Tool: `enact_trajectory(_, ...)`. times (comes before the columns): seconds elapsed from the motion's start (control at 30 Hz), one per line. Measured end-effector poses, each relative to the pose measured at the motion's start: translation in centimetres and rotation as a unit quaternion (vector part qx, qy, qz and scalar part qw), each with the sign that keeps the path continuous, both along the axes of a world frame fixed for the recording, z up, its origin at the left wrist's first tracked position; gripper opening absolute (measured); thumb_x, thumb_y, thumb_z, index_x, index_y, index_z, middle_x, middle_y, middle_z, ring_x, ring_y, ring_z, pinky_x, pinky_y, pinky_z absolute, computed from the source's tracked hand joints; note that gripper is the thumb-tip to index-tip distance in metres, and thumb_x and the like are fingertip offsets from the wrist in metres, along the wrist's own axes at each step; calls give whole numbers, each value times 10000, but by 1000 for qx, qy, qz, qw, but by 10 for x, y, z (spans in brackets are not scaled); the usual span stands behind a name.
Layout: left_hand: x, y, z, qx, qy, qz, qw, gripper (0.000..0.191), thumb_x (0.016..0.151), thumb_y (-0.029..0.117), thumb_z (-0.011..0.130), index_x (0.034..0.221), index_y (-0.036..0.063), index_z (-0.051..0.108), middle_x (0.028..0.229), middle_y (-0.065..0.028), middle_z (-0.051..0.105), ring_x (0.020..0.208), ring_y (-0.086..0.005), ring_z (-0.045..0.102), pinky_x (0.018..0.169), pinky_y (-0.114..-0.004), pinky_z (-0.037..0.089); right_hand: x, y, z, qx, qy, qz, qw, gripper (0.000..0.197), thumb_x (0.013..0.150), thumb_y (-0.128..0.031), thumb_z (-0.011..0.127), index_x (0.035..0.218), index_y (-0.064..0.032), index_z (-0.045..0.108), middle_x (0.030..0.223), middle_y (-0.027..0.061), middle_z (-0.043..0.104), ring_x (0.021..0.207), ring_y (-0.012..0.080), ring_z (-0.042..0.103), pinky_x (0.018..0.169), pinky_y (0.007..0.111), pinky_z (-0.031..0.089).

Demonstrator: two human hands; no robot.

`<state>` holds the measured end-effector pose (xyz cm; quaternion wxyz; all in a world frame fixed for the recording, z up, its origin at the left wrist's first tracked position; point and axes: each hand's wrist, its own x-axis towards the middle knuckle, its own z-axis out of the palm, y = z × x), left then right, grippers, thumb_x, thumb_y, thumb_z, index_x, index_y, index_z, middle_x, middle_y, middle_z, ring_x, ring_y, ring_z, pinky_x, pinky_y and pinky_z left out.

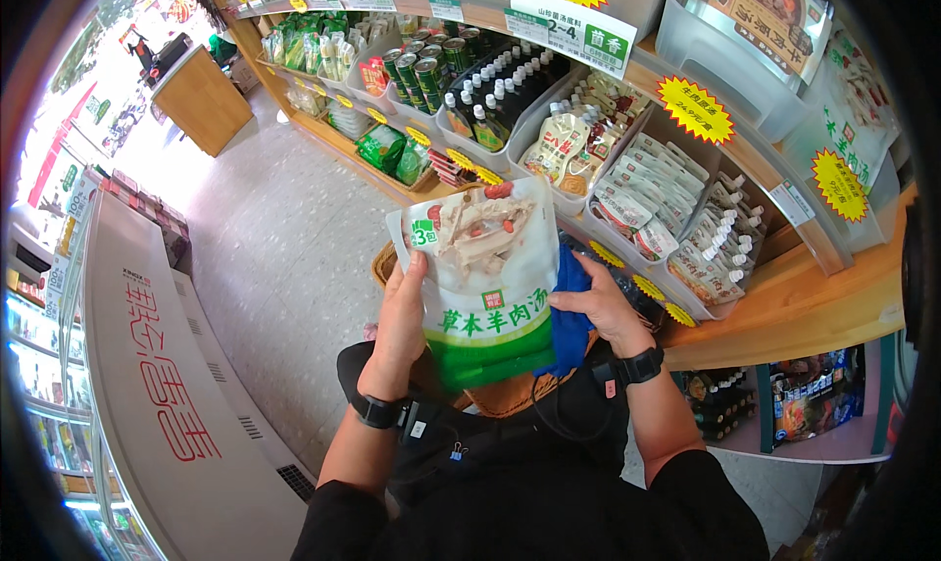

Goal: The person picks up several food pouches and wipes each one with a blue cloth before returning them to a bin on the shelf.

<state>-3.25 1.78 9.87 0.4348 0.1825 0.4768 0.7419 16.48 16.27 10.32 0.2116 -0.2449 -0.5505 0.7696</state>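
A white and green soup pouch (489, 282), with meat pictured on its front, is held up before me. My left hand (403, 315) grips its left edge, the thumb on the front. At the pouch's right edge my right hand (599, 304) presses its thumb on the front and also holds a blue cloth (570, 315), which lies against the pouch. Part of a brown woven basket (507, 398) shows below and behind the pouch; its inside is mostly hidden. Both wrists wear black bands.
Wooden shelves ahead and to the right hold plastic bins of spouted pouches (562, 146), dark bottles (500, 94) and green cans (419, 68). A white freezer cabinet (147, 355) stands at the left. Grey floor (294, 230) runs between them towards a wooden counter (202, 105).
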Motion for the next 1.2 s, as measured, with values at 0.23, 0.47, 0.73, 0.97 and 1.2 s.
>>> enact_trajectory(0.23, 38, 3, 10, -20, 257, 27, 966, 623, 901, 426, 403, 1375, 96, 172, 1378, -154, 255, 1257, -253, 283, 981, -377, 297, -7, -20, 19, 260, -45, -104, 959, 423, 717, -25, 639, 1117, -2, 502, 946, 63, 607, 807, 124, 572, 740, 258, 459)
enact_trajectory(0.47, 45, 12, 1, 85, -101, -52, 990, 615, 898, 513, 317, 1286, 36, 336, 1259, -104, 432, 1129, -215, 428, 965, -339, 335, -30, -54, 36, 464, -45, 126, 876, 425, 693, -117, 681, 1083, -86, 514, 1055, 71, 563, 948, 196, 566, 804, 324, 441)
enact_trajectory(0.73, 52, 3, 1, 111, -180, -112, 971, 577, 880, 445, 418, 1265, 18, 371, 1227, -130, 460, 1077, -225, 489, 920, -352, 409, -48, -41, 41, 339, 45, -198, 918, 466, 722, -141, 707, 1051, -27, 396, 950, 84, 499, 883, 156, 504, 780, 278, 417)
enact_trajectory(0.97, 53, -1, -11, 82, -146, -59, 984, 581, 864, 510, 413, 1252, 79, 389, 1190, -89, 492, 1070, -211, 497, 907, -374, 421, -65, -50, 35, 685, -29, -118, 718, 412, 755, -372, 621, 955, -21, 540, 1078, 132, 454, 1000, 321, 424, 847, 426, 347)
enact_trajectory(1.2, 45, -13, -22, 127, -120, -92, 980, 448, 929, 351, 328, 1289, 85, 351, 1268, -72, 425, 1146, -213, 441, 965, -345, 371, -54, -84, 19, 745, 23, -27, 666, 406, 726, -143, 550, 1116, -259, 564, 1239, 81, 422, 1142, 292, 374, 869, 446, 350)
